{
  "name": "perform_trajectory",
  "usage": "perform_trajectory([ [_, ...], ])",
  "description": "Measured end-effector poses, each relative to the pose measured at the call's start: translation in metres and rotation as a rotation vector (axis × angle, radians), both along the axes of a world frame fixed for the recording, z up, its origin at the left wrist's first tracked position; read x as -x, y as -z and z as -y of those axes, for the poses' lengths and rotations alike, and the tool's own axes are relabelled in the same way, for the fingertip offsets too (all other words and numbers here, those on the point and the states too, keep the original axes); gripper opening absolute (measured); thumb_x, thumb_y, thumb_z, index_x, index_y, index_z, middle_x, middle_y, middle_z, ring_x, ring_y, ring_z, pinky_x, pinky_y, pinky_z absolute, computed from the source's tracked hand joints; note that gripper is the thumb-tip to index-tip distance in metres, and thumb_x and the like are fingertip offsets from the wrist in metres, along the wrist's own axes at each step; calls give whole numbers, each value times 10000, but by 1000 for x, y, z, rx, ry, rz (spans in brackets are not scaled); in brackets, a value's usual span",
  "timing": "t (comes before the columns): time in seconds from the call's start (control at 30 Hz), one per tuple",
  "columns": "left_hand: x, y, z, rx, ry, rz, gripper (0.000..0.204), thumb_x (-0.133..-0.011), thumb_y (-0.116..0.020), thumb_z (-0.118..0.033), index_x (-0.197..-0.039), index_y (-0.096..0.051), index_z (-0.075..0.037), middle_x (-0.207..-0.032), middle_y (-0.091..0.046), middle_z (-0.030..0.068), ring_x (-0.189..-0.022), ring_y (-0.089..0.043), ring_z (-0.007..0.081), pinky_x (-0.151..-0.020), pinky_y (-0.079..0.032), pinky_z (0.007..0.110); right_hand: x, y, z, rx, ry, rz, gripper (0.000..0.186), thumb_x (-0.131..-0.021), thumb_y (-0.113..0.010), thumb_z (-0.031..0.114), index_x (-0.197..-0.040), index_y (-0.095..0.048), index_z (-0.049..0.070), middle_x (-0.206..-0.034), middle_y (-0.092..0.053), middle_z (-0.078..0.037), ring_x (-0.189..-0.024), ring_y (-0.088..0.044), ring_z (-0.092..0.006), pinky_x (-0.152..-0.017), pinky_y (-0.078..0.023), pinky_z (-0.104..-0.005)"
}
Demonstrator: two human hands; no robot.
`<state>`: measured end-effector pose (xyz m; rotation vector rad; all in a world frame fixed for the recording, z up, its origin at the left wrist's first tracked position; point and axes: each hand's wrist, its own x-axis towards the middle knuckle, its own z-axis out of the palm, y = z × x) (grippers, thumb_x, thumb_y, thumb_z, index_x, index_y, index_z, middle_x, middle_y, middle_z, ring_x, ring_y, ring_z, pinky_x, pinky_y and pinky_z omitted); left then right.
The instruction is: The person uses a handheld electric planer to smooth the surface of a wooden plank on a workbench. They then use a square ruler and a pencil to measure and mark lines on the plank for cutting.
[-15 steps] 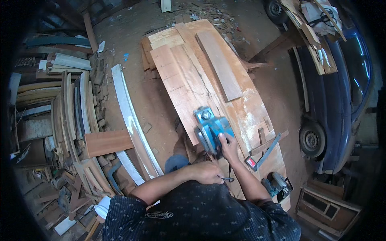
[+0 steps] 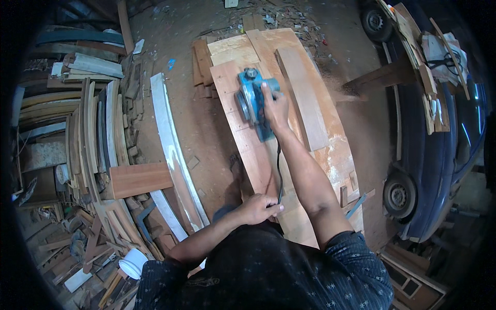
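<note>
My right hand (image 2: pixel 275 109) is wrapped around the handle of a blue electric hand planer (image 2: pixel 253 98). The planer rests on a wide reddish-brown wooden board (image 2: pixel 235 88), towards its far end. From the planer a black power cord (image 2: pixel 279 178) runs back towards my body. My left hand (image 2: pixel 260 208) is closed on that cord close to my chest, by the near end of the board. Beside the board on the right lies a narrower grey-brown plank (image 2: pixel 304 98).
A long worktable (image 2: pixel 338 150) dusted with sawdust carries the boards. Stacked timber (image 2: pixel 98 124) and a long white-edged plank (image 2: pixel 175 139) are on the left. A dark blue vehicle (image 2: pixel 429 181) stands at the right. A white bucket (image 2: pixel 133 263) sits at lower left.
My right hand has pushed the planer forward along the board, from its near end to near its far end. My left hand has moved slightly forward with the cord, and my right arm has stretched out.
</note>
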<state>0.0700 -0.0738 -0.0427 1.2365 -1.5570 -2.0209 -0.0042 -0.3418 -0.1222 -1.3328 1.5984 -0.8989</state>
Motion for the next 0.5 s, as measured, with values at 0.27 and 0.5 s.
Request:
perform_trajectory([
  [0.27, -11, 30, 60, 8, -206, 54, 315, -1051, -612, -261, -955, -739, 10, -768, -718, 87, -720, -671, 136, -684, -531, 325, -69, 0, 125, 12, 42, 58, 749, -936, -607, 655, -822, -755, -70, -740, -719, -244, -772, -727, -369, -779, -529, -485],
  [0.5, 15, 8, 72, -128, -28, 70, 290, -1034, -613, -256, -1026, -762, -8, -804, -730, 91, -730, -695, 157, -710, -555, 343, -57, -16, 99, -192, -78, 150, 667, -961, -620, 642, -925, -735, -14, -705, -656, -62, -527, -627, -172, -511, -487, -355],
])
